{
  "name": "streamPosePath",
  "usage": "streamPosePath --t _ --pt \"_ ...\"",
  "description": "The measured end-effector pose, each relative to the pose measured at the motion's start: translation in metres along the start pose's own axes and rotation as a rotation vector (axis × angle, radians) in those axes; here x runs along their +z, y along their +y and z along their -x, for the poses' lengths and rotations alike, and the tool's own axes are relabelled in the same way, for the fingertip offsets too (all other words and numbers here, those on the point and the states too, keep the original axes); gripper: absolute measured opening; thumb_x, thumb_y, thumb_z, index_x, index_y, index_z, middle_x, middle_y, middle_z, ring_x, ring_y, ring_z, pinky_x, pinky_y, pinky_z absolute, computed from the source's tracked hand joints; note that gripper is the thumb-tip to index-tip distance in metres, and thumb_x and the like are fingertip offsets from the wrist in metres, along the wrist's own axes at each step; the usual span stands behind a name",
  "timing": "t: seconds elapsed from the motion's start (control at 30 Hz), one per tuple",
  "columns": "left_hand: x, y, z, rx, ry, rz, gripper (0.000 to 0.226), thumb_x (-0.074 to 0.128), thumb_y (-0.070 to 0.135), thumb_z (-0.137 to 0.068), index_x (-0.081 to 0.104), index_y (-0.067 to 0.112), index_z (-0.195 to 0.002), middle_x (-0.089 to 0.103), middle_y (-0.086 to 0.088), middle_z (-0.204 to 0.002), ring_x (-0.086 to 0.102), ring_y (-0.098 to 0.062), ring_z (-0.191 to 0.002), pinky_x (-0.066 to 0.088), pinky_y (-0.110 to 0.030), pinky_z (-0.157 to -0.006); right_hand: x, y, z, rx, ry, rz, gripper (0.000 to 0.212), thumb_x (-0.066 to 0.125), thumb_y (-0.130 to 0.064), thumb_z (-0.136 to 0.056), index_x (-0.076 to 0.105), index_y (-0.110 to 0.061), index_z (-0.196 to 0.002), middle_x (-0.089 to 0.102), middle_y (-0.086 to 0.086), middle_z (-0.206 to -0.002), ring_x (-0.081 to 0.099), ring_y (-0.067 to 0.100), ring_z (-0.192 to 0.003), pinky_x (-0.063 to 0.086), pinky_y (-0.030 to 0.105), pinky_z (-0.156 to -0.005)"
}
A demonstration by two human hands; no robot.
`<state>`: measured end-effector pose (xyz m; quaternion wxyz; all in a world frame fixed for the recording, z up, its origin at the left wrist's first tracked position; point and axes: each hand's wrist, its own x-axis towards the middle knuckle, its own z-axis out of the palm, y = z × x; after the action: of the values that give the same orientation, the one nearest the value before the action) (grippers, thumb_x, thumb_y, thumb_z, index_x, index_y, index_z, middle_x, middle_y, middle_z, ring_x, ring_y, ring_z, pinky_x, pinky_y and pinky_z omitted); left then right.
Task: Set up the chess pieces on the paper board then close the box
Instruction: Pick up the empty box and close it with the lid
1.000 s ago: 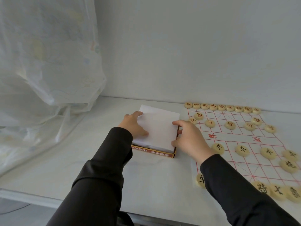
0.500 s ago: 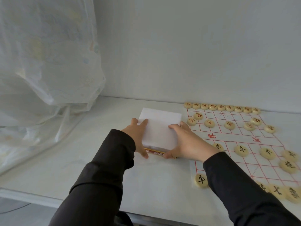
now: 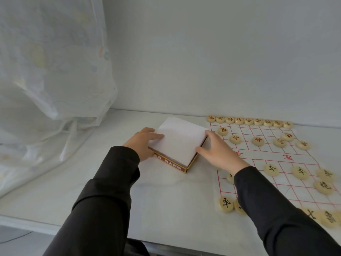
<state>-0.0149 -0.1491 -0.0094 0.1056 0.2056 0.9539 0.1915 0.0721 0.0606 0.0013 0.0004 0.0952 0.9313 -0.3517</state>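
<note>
A flat box [image 3: 170, 162] with a red and gold side and a white lid [image 3: 178, 140] lies on the white table, just left of the paper board [image 3: 262, 156]. My left hand [image 3: 143, 144] grips the box's left edge, thumb on the lid. My right hand [image 3: 219, 153] presses against its right side with fingers spread. The lid covers the box and sits turned at an angle. Cream round chess pieces stand on the board: a red-marked row [image 3: 249, 121] along the far edge and black-marked pieces [image 3: 226, 202] at the near side, some hidden by my right sleeve.
A sheer white curtain [image 3: 51, 74] hangs at the left and drapes onto the table. A plain wall stands right behind the board. The table's front edge [image 3: 27, 221] runs along the lower left.
The box has rotated so a corner points toward me. My hands shifted from its near edge back to its left and right sides.
</note>
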Motion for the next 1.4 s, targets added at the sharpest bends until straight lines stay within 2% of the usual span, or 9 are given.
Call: streamPosePath --t 0.13,0.3,0.43,0.57,0.67,0.83,0.97,1.27,1.4 --pt "0.008 0.004 -0.004 -0.129 0.123 0.165 0.061 0.039 0.000 -0.091 0.026 0.023 -0.146 0.021 -0.005 -0.152 0.030 -0.026 -0.136 0.026 -0.032 -0.111 0.003 0.001 -0.006 0.054 0.040 -0.112 0.055 0.055 -0.024 -0.092 0.032 -0.015 -0.141 0.043 0.005 -0.138 0.041 0.019 -0.127 0.033 0.024 -0.092" --pt "0.014 0.016 -0.013 -0.327 0.234 0.554 0.055 0.032 0.013 -0.097 0.015 0.017 -0.149 0.022 -0.011 -0.152 0.035 -0.030 -0.132 0.032 -0.033 -0.103 -0.002 0.000 -0.009 0.082 0.027 -0.237 0.063 0.051 -0.028 -0.094 0.019 -0.016 -0.148 0.019 0.003 -0.154 0.022 0.019 -0.141 0.024 0.033 -0.110" --pt "0.025 0.021 -0.016 -0.303 0.209 0.469 0.055 0.035 0.003 -0.092 0.025 0.014 -0.145 0.033 -0.013 -0.144 0.037 -0.031 -0.129 0.033 -0.037 -0.107 -0.005 -0.001 -0.006 0.076 0.000 -0.357 0.057 0.049 -0.022 -0.096 0.022 -0.018 -0.146 0.027 -0.001 -0.151 0.026 0.015 -0.137 0.026 0.023 -0.096" --pt "0.028 0.016 -0.017 -0.275 0.240 0.475 0.058 0.030 -0.005 -0.088 0.034 0.017 -0.142 0.037 -0.008 -0.144 0.035 -0.027 -0.131 0.029 -0.031 -0.107 -0.008 0.001 -0.008 0.120 0.021 -0.332 0.065 0.049 -0.027 -0.095 0.015 -0.019 -0.149 0.019 0.000 -0.155 0.021 0.019 -0.141 0.025 0.034 -0.108" --pt "0.030 0.015 -0.016 -0.299 0.349 0.614 0.055 0.030 -0.005 -0.091 0.037 0.016 -0.141 0.035 -0.006 -0.147 0.033 -0.023 -0.135 0.026 -0.025 -0.108 -0.008 0.002 -0.008 0.114 0.012 -0.297 0.052 0.045 -0.023 -0.097 0.029 -0.013 -0.145 0.037 0.002 -0.147 0.039 0.015 -0.128 0.032 0.030 -0.102" --pt "0.036 0.018 -0.013 -0.374 0.479 0.941 0.047 0.031 0.009 -0.097 0.035 0.019 -0.142 0.036 -0.007 -0.147 0.036 -0.023 -0.134 0.028 -0.037 -0.113 -0.002 -0.004 -0.008 0.104 0.082 -0.306 0.032 0.044 -0.012 -0.096 0.058 -0.007 -0.125 0.060 0.001 -0.117 0.049 0.009 -0.099 0.038 0.019 -0.076" --pt "0.038 0.021 -0.014 -0.306 0.432 0.944 0.045 0.032 0.007 -0.097 0.037 0.014 -0.141 0.036 -0.005 -0.148 0.032 -0.019 -0.136 0.023 -0.027 -0.114 0.003 -0.005 -0.009 0.136 0.112 -0.339 0.032 0.053 -0.005 -0.090 0.061 -0.006 -0.121 0.062 0.008 -0.120 0.058 0.020 -0.108 0.047 0.027 -0.090" --pt "0.040 0.017 -0.016 -0.266 0.339 0.827 0.055 0.042 0.001 -0.089 0.036 0.016 -0.142 0.036 -0.003 -0.147 0.036 -0.020 -0.133 0.028 -0.025 -0.107 0.007 -0.001 -0.007 0.075 0.203 -0.270 0.028 0.067 -0.005 -0.082 0.067 -0.007 -0.110 0.068 0.007 -0.107 0.060 0.011 -0.087 0.051 0.025 -0.082" --pt "0.040 0.016 -0.017 -0.284 0.364 0.825 0.051 0.040 0.000 -0.090 0.040 0.011 -0.140 0.037 -0.003 -0.148 0.034 -0.019 -0.135 0.024 -0.023 -0.109 -0.011 0.000 -0.004 0.039 -0.045 -0.196 0.046 0.070 0.000 -0.077 0.061 -0.010 -0.121 0.065 0.004 -0.116 0.061 0.009 -0.095 0.048 0.021 -0.085"
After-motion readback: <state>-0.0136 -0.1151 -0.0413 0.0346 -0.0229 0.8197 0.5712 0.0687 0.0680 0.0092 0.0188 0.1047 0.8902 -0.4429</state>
